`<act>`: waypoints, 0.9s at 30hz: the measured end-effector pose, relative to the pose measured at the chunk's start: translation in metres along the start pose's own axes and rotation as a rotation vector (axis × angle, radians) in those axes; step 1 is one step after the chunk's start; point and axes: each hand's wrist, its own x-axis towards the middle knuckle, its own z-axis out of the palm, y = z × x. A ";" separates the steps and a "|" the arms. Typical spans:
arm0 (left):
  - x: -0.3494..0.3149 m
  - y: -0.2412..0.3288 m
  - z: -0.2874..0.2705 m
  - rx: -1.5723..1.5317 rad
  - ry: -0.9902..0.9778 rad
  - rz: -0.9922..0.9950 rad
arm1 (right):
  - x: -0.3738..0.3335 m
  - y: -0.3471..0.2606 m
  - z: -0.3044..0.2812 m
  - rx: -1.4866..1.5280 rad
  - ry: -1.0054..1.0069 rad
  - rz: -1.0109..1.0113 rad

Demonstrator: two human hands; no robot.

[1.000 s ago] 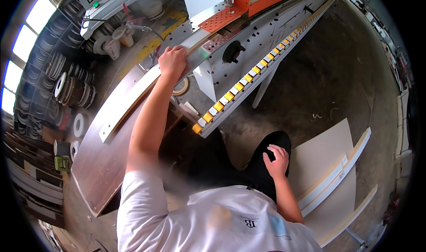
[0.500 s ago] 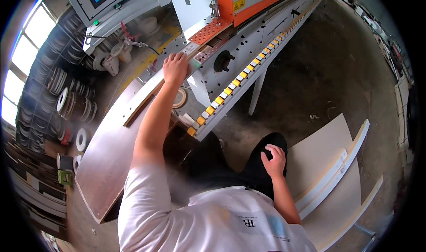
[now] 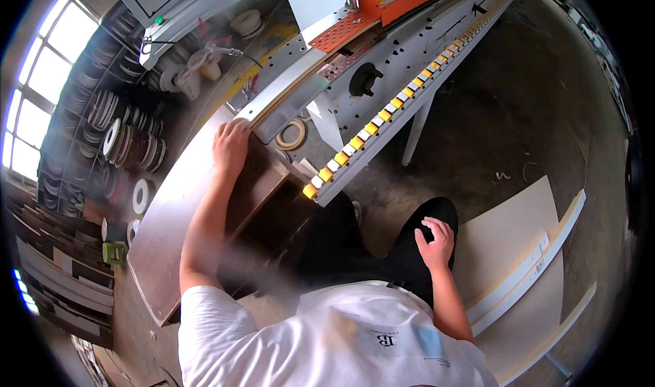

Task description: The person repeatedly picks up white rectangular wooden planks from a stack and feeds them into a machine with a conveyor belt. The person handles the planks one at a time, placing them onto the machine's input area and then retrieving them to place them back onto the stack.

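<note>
A long white strip of board [image 3: 280, 89] with a brown edge lies along the bed of a white and orange machine [image 3: 321, 8]. Its near end meets my left hand [image 3: 230, 143], whose bent fingers press together against it. Below that hand is a wooden table [image 3: 179, 213] with a pale, shiny top and a brown open box-like underside. Resting on my right thigh, my right hand [image 3: 434, 242] holds nothing, its thumb and fingers apart.
A rail with yellow and white rollers [image 3: 372, 128] slants along the machine's front. Large pale panels [image 3: 508, 233] and white-edged strips [image 3: 525, 271] stand at my right. Rolls of edging tape [image 3: 116, 138] fill a rack at left; a tape ring [image 3: 290, 135] lies beneath the machine.
The white strip has slid up and right, farther along the machine. My left hand has gone from its middle to its near end. My right hand stays on my thigh while the view shifts.
</note>
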 end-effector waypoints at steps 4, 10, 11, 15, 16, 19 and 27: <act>0.027 0.009 0.026 -0.045 0.055 0.035 | 0.001 -0.001 0.001 -0.022 -0.022 0.001; 0.065 0.034 0.059 -0.074 0.044 0.010 | 0.000 -0.001 0.000 -0.050 -0.028 0.024; 0.073 0.041 0.061 -0.090 0.060 0.011 | 0.001 -0.001 0.001 -0.052 -0.026 0.021; 0.093 0.056 0.084 -0.114 0.122 0.017 | 0.001 0.001 0.001 -0.049 -0.020 0.018; 0.097 0.055 0.091 -0.141 0.136 0.017 | 0.001 0.000 0.001 -0.042 -0.014 0.021; 0.107 0.055 0.099 -0.184 0.171 0.016 | 0.001 0.002 0.002 -0.023 0.010 0.038; 0.100 0.062 0.095 -0.210 -0.158 -0.139 | -0.009 -0.005 -0.009 0.000 0.123 0.044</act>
